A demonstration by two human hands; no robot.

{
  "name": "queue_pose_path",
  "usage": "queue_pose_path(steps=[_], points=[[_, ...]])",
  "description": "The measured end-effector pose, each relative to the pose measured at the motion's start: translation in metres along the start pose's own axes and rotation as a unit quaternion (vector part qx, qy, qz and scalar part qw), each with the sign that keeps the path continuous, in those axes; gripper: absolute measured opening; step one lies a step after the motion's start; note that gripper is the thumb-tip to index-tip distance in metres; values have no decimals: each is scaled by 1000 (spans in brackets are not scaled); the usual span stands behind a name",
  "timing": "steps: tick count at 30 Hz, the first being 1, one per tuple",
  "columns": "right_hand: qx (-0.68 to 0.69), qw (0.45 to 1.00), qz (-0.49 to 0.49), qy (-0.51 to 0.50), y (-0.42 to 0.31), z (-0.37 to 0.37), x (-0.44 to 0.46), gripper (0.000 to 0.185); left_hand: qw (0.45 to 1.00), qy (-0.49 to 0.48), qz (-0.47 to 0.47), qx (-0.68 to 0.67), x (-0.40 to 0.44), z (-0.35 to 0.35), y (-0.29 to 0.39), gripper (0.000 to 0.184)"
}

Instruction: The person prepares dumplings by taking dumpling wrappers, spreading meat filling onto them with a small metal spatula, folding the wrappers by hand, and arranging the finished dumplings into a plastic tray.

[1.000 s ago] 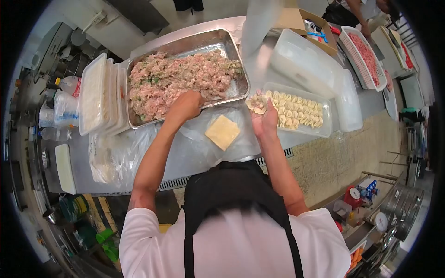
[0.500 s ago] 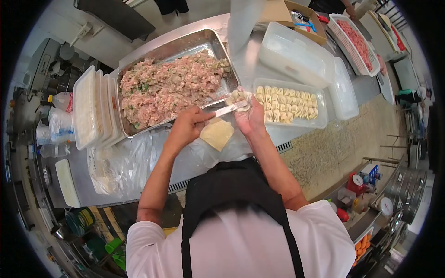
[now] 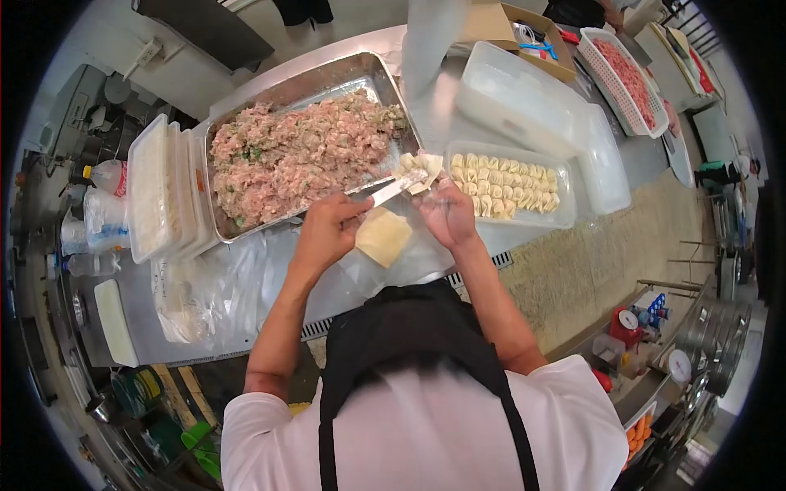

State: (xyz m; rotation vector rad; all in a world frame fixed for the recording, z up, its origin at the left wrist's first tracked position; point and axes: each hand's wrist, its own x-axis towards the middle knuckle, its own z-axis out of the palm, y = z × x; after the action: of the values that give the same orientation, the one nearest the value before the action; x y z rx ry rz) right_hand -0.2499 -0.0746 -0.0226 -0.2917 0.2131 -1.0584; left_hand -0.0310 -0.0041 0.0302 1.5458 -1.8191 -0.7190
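My left hand (image 3: 333, 227) is closed round the handle of a flat light-coloured spatula (image 3: 386, 192). Its tip touches meat filling on a dumpling wrapper (image 3: 426, 170), which my right hand (image 3: 449, 213) holds in its fingers. Below the spatula, a stack of pale wrappers (image 3: 383, 236) lies on the table near my left hand. Minced meat with green bits (image 3: 303, 155) fills much of a metal tray (image 3: 385, 74) beyond my hands. Right of my right hand, rows of folded dumplings (image 3: 508, 184) sit in a clear plastic container (image 3: 565, 204).
Stacked white-filled containers (image 3: 151, 192) stand left of the tray. Plastic bags (image 3: 205, 299) lie at the front left. Clear tubs (image 3: 524, 94), a cardboard box (image 3: 553, 61) and a white basket of meat (image 3: 626, 78) occupy the right side. A person's hand (image 3: 612, 15) shows at the top.
The spatula's tip has shifted slightly left and up across the wrapper. My right hand has turned, and the wrapper now lies more open on its fingers.
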Motion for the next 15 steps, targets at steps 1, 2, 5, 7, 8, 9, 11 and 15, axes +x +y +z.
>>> queue_pose_path(steps=[1, 2, 5, 7, 8, 9, 11, 15], points=[[-140, 989, -6, 38, 0, 3, -5, 61, 1000, 12, -8, -19, -1, -6, 6, 34], [-276, 958, -13, 74, 1, 5, -7, 62, 999, 22, -16, -37, -2, -12, 11, 33], [-523, 845, -80, 79, 10, -6, -7, 60, 999, -24, -35, -17, -7, -15, 21, 33], [-704, 684, -177, 69, 12, 3, -7, 37, 997, -65, -40, -3, -9, -16, 29, 33], [-705, 682, -177, 76, 10, -4, -8, 37, 996, -82, -33, 21, -10, -18, 31, 34], [-719, 671, -181, 28, 7, -16, -9, 30, 994, -99, -24, 45, -11, -21, 33, 34], [-710, 678, -191, 7, 2, -21, -12, 12, 998, -61, -14, -4, -13, -32, 31, 34], [-728, 637, -200, 152, -56, -30, -29, 22, 998, 20, -42, -53, -16, -59, 31, 35]])
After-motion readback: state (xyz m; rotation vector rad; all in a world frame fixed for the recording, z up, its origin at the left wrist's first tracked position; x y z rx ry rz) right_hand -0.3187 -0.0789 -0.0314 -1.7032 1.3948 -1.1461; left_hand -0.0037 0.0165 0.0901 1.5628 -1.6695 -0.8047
